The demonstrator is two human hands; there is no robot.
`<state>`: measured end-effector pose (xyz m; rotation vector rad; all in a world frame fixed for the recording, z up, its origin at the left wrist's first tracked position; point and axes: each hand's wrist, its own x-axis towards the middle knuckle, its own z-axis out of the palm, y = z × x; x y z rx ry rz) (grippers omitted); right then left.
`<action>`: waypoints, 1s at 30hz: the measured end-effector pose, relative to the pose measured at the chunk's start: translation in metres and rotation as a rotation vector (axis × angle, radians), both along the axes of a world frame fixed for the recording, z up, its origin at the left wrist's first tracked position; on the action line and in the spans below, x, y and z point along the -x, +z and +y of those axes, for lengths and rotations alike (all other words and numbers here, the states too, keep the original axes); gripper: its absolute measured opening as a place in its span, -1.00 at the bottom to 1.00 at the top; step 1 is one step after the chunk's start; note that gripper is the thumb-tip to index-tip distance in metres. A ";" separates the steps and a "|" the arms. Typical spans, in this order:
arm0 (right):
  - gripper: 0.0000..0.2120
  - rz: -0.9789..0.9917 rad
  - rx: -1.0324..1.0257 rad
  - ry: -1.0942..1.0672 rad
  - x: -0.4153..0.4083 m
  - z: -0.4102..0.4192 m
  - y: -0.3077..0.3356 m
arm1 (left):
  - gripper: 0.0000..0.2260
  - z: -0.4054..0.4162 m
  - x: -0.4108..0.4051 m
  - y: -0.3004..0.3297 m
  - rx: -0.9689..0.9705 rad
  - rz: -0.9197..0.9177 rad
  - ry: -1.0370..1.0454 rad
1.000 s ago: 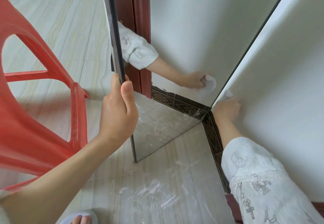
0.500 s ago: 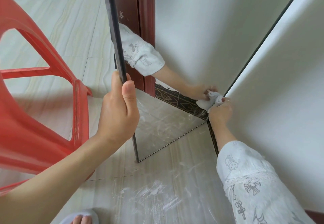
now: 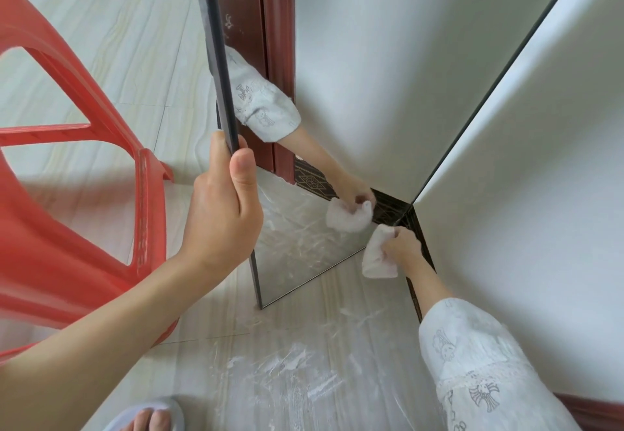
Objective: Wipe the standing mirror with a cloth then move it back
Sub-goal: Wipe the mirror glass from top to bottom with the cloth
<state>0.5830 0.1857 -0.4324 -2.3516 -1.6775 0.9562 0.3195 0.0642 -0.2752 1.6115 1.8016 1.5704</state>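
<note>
The standing mirror (image 3: pixel 388 69) has a thin black frame and stands on the floor, its glass reflecting the white wall, a dark red door frame and my own arm. My left hand (image 3: pixel 221 214) grips the mirror's left frame edge, thumb on the front. My right hand (image 3: pixel 400 245) holds a crumpled white cloth (image 3: pixel 378 255) low on the glass near the mirror's bottom right corner. The cloth and hand show again as a reflection just above.
A red plastic chair (image 3: pixel 67 228) stands close on the left. A white wall (image 3: pixel 540 194) with a dark patterned skirting runs along the right. The pale tile floor (image 3: pixel 304 380) has white smears. My slippered foot (image 3: pixel 152 419) is at the bottom edge.
My right hand with the cloth has moved down from beside the wall at the mirror's right edge to the glass near its bottom corner. My left hand keeps its hold on the frame.
</note>
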 end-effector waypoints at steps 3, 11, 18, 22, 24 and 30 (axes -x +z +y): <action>-0.66 -0.055 -0.140 -0.248 -0.007 0.019 0.013 | -0.56 0.000 0.001 0.000 -0.005 -0.001 -0.010; -0.67 -0.128 -0.457 -0.199 0.001 0.038 0.032 | -0.55 0.002 0.002 -0.002 -0.031 -0.003 -0.027; -0.74 0.092 -0.174 -0.144 0.040 -0.019 -0.030 | -0.74 0.002 0.001 -0.001 -0.061 0.017 -0.019; -0.64 0.019 -0.053 -0.134 0.024 -0.021 -0.040 | -0.84 0.000 0.008 -0.010 -0.008 0.068 -0.079; -0.65 -0.005 -0.071 -0.255 0.011 -0.011 -0.036 | -0.84 -0.003 0.015 -0.017 0.062 0.131 -0.114; -0.66 -0.026 -0.224 -0.424 -0.007 0.017 -0.026 | -0.76 -0.010 0.016 -0.034 0.180 0.187 -0.085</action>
